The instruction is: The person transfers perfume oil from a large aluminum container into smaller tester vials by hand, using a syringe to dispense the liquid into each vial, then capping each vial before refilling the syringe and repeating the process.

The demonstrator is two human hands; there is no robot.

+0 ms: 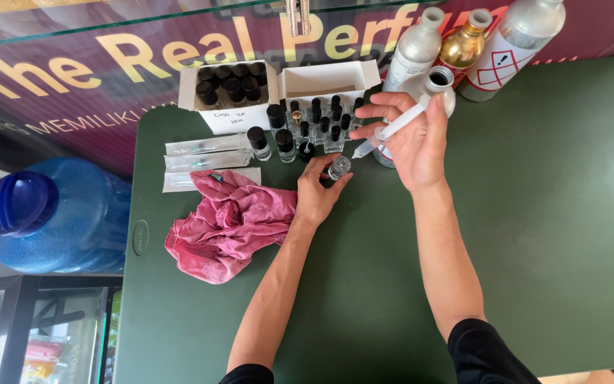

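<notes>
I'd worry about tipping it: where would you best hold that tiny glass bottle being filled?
Hold the small glass bottle low around its round body, coming from its left side as the left hand does. Its open mouth faces up under the syringe, so the top must stay free.

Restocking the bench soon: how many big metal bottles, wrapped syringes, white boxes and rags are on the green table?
Metal bottles: 4
Wrapped syringes: 3
White boxes: 2
Rags: 1
Total: 10
</notes>
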